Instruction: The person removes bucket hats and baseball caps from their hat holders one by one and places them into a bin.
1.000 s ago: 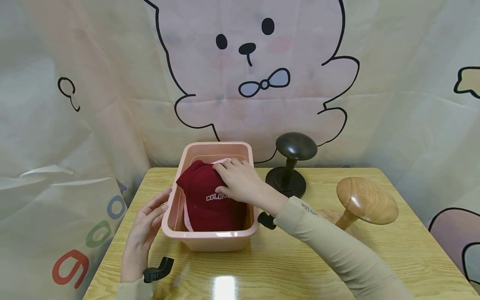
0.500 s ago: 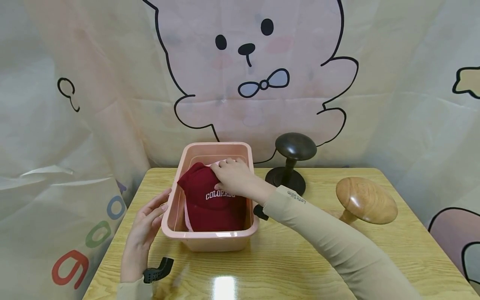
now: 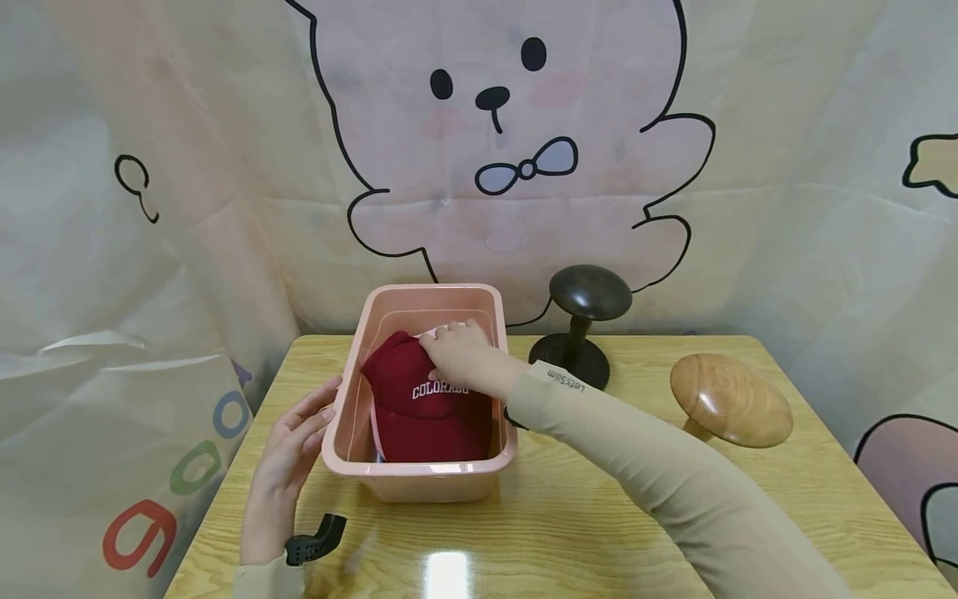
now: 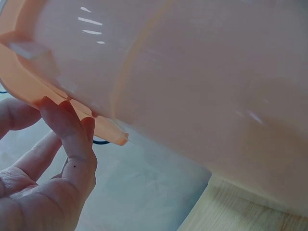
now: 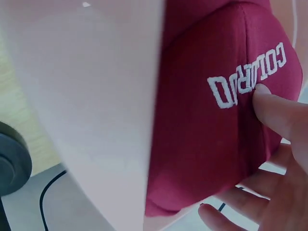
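A dark red cap [image 3: 419,424] with white "COLORADO" lettering lies in a pink plastic bin [image 3: 419,469], brim toward the near end. My right hand [image 3: 466,353] reaches over the bin's right side and grips the cap. In the right wrist view its thumb presses beside the lettering [image 5: 224,91], and the other fingers go behind the cap's edge. Pale pink fabric [image 3: 441,331] shows past the cap, partly hidden under it. My left hand [image 3: 295,437] is at the bin's left side, fingertips touching the outside of the rim [image 4: 53,91], none of them curled over it.
Right of the bin stands a dark mushroom-shaped hat stand [image 3: 590,293]. Nearer, a light wooden stand [image 3: 729,399] rises behind my right sleeve [image 3: 636,457]. The wooden table [image 3: 419,541] bears them all. A printed curtain [image 3: 509,233] hangs behind, with a thin black cable before it.
My right hand has moved slightly toward me, down into the bin. The cap's far edge has moved nearer and right with it. The left hand and bin have stayed put.
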A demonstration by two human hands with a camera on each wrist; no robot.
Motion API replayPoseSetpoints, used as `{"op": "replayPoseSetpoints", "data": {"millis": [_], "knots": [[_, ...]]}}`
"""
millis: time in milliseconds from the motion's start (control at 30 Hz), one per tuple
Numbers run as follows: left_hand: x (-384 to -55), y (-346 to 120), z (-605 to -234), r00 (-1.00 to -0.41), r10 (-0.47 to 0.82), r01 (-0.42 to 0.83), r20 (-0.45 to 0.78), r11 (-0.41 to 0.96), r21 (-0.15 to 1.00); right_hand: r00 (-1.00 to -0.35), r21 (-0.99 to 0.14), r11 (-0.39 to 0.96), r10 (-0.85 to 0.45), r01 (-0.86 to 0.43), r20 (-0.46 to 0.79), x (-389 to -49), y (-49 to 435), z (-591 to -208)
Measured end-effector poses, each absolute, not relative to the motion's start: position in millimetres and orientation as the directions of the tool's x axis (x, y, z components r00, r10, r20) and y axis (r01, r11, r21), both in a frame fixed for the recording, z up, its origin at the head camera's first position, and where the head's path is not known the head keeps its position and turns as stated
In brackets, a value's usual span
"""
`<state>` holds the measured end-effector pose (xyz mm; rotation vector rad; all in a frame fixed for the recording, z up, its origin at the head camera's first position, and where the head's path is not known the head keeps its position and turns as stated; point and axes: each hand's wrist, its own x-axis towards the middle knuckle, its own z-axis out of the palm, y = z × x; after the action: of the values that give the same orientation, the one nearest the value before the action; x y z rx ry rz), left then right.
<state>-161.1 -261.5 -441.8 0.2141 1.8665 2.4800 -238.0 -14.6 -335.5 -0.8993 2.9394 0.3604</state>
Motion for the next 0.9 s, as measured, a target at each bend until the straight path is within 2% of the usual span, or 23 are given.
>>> {"op": "replayPoseSetpoints", "data": {"millis": [200,433,600,900], "knots": [[-161,-262,-441,-0.991,0.100,0.052,0.083,-0.282,0.958,-0.841,0.235,0.807,-0.524,-0.541,-0.136,-242,-18,-339],[-161,-262,-442,-0.992,0.099,0.045,0.077,-0.288,0.957,-0.846,0.197,0.827,-0.488,-0.527,-0.216,-246,-18,-338],[-162,-262,-442,-0.992,0.097,0.048,0.077,-0.276,0.960,-0.826,0.186,0.816,-0.492,-0.548,-0.275,-248,-17,-336],[-161,-261,-442,-0.991,0.108,0.050,0.084,-0.283,0.958,-0.792,0.069,0.820,-0.524,-0.569,-0.313,-256,-8,-336]]}}
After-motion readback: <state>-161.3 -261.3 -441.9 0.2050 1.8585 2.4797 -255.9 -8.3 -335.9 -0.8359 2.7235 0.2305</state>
